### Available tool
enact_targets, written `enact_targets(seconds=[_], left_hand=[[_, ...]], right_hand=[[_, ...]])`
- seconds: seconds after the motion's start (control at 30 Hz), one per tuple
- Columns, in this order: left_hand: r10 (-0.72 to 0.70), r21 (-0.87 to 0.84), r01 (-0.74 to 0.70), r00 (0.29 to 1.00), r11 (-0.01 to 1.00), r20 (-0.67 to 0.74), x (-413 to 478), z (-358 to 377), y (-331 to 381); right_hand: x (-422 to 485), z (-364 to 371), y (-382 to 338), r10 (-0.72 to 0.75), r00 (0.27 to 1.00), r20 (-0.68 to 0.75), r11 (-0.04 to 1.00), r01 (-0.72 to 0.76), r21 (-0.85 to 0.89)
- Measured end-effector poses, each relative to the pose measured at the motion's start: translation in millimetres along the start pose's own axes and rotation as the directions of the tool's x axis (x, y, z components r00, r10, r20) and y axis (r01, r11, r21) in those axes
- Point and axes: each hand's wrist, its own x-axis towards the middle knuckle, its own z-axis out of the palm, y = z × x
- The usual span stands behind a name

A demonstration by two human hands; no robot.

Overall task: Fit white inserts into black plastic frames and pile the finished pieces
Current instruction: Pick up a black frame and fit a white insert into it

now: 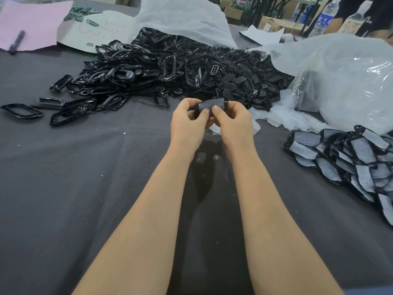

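**Both hands on one frame, between two heaps**

The dark grey cloth-covered tabletop (85, 188) fills most of the view. Its near edge is cut off below the forearms.

At far centre a wide heap of glossy black plastic frames (170, 69) spills from under a crumpled translucent white plastic bag (185, 20). How far the heap runs inside the bag is hidden. A few frames lie loose to the left of it.

On the right stands a second, bulging clear plastic bag (344, 81). Its contents show only as a pale white mass, too blurred to tell apart. Thin white insert sheets (287, 116) trail out of its near side onto the cloth.

Near right, the pile of finished black frames with white inserts (350, 162) lies overlapping and runs past the right edge of the picture.

At far left a pink paper sheet (32, 20), partly out of view, carries a black marker pen (17, 41). At far right a clear plastic water bottle (325, 18) stands with its top cut off.

At centre, just near the big heap, the left hand (187, 124) and the right hand (231, 124) both curl round one small black frame with a greyish face (211, 105), held above the cloth. Both thumbs press on its near face. The fingers behind it are hidden, so whether the insert is fully seated cannot be told.
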Motion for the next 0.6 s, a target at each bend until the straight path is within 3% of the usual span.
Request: enact_targets(seconds=[0.2,0.37,0.6], left_hand=[[-0.053,-0.065,0.054,0.998,0.996,0.022,1.8,-0.2,2.7],[-0.033,0.006,0.033,0.999,0.999,0.011,2.4,-0.9,2.7],[-0.013,0.104,0.01,0.999,0.994,0.034,1.3,2.3,-0.2]], right_hand=[[3.6,-3.5,1.3,0.038,0.999,0.025,0.997,-0.04,0.06],[1.6,-5.0,0.0,0.073,0.997,0.028,0.995,-0.075,0.073],[0.5,-0.7,-2.1,0.029,0.999,-0.041,0.997,-0.032,-0.072]])
